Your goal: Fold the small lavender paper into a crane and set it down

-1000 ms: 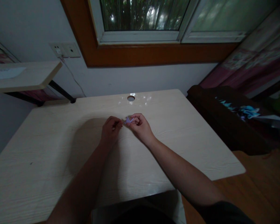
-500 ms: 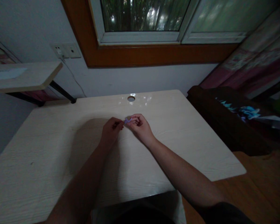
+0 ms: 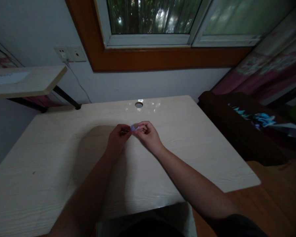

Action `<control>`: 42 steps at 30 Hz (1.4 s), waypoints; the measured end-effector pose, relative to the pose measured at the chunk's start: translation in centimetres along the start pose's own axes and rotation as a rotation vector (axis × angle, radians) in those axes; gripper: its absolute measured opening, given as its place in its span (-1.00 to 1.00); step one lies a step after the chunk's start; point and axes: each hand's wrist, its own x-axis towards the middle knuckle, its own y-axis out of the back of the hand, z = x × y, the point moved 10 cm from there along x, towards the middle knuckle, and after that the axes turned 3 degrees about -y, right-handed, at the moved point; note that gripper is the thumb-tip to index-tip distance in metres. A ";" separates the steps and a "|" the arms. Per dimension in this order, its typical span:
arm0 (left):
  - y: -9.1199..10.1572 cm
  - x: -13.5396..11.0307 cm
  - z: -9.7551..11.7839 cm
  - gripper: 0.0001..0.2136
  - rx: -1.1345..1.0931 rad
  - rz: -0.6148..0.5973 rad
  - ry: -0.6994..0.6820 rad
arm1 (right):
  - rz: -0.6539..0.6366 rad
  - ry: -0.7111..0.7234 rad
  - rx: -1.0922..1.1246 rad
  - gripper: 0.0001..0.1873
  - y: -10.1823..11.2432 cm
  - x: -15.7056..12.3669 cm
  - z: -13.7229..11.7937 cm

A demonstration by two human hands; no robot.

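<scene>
Above the pale desk (image 3: pixel 150 171), a small purple piece that looks like folded paper (image 3: pixel 133 128) is held between both my hands. My left hand (image 3: pixel 118 135) pinches its left side between thumb and forefinger. On the opposite side, the fingertips of my right hand (image 3: pixel 148 134) grip it, with the other fingers curled. The piece has a pointed part sticking up, but its exact shape is too small to make out, and the fingers cover much of it.
Toward the back of the desk is a round cable hole (image 3: pixel 138 104). A raised shelf (image 3: pixel 27 89) stands at the left on black legs. A white cord (image 3: pixel 77 80) runs down from a wall socket (image 3: pixel 69 54). Blue crumpled things (image 3: pixel 263 119) lie on dark furniture at the right.
My left fingertips have shifted slightly along the purple piece, and its pointed part now stands a little more upright. My right hand has barely moved.
</scene>
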 end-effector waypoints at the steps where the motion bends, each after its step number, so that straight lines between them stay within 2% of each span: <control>1: 0.2 0.0 0.0 -0.73 -0.014 0.020 -0.004 | -0.004 0.005 -0.014 -0.62 0.0 0.0 0.0; 7: 0.1 0.1 0.1 -0.63 -0.074 0.032 -0.030 | 0.013 0.033 -0.101 -0.69 0.1 -0.3 -0.4; 12: 0.2 0.0 0.5 -0.68 -0.041 0.033 -0.073 | 0.014 0.132 -0.259 -0.74 -0.1 -0.7 -1.9; 16: -0.1 0.0 0.8 -0.77 0.032 -0.006 -0.094 | 0.036 0.192 -0.254 -0.69 0.2 -0.7 -2.6; 20: -0.1 0.0 1.0 -0.79 0.030 -0.014 -0.094 | -0.026 0.213 -0.293 -0.82 -0.4 -0.7 -3.1; 27: -0.3 0.1 0.8 -0.81 0.019 -0.042 -0.098 | -0.030 0.246 -0.292 -0.91 -0.6 -0.8 -3.6; 36: -0.5 -0.1 2.5 -0.89 0.009 -0.069 -0.173 | -0.034 0.233 -0.297 -0.96 -0.4 -0.6 -3.3; 42: -0.5 -0.2 2.6 -0.93 -0.006 -0.078 -0.184 | -0.038 0.229 -0.281 -0.93 -0.5 -0.6 -3.3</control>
